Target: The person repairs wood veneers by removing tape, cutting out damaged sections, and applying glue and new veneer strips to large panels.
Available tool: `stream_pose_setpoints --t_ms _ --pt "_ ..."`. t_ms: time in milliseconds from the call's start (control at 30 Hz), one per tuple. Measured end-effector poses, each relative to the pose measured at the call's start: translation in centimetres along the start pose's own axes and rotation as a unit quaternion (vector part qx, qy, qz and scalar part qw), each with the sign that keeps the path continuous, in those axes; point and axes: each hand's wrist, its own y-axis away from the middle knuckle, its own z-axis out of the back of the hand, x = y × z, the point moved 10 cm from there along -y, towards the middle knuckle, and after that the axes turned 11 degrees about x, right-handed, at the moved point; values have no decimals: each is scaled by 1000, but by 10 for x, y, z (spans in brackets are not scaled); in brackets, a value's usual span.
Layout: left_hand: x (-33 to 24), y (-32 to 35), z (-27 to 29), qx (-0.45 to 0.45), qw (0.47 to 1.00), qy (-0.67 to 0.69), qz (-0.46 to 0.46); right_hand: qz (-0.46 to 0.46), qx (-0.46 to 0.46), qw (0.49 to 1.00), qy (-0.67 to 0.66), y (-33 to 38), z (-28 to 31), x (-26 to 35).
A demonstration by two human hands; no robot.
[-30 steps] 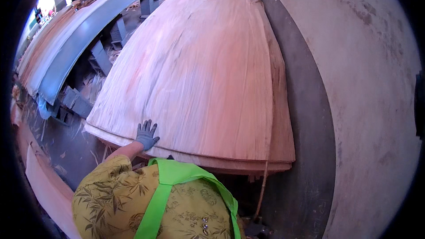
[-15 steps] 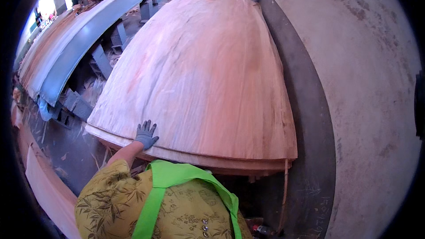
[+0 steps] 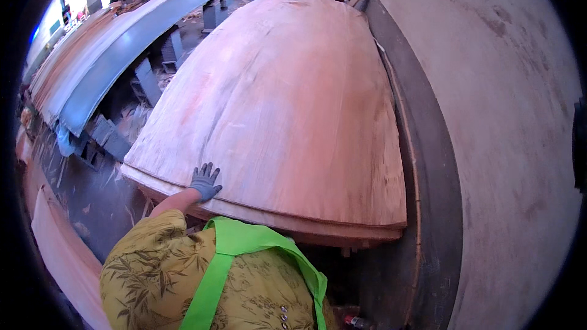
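Note:
My left hand [image 3: 206,182], in a grey glove, lies flat with spread fingers on the near edge of a large stack of thin wood veneer sheets [image 3: 306,110]. The top sheet is pale on its left and pinkish-orange on its right, with long creases along the grain. Lower sheets stick out slightly beneath it along the front edge. A long thin pole [image 3: 414,177] runs beside the right side of the stack. No part of my right hand shows.
To the left, a blue-grey panel [image 3: 122,55] lies on another stack, propped on grey blocks [image 3: 145,79]. A wall [image 3: 501,146] rises on the right. Wood scraps litter the floor [image 3: 98,198]. A loose pale sheet [image 3: 61,250] is at the lower left, and a bottle [image 3: 356,321] stands below.
The long pole now shows along the stack's right side; before, only its lower part was visible by the near corner. The view has shifted slightly. My left hand stays on the sheet.

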Motion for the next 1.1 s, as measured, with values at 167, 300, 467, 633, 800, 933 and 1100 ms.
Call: stream_pose_setpoints --t_ms 167,300,467,633,800,933,1100 --pt "-2 0 4 -15 1000 -3 -4 12 9 1000 13 -4 2 12" --pt "-1 3 2 -26 1000 1 -5 23 17 999 21 -6 1 19" --pt "-1 5 2 -28 1000 9 -3 36 24 999 29 -9 3 27" --pt "-1 6 4 -18 1000 6 -3 42 20 998 35 -5 8 29" --pt "4 7 -1 -33 999 25 -2 37 3 998 47 10 16 27" --pt "5 6 -1 -40 999 27 -6 33 -20 998 50 27 24 36" --pt "8 6 3 -39 998 54 -19 35 -31 998 43 56 22 69"
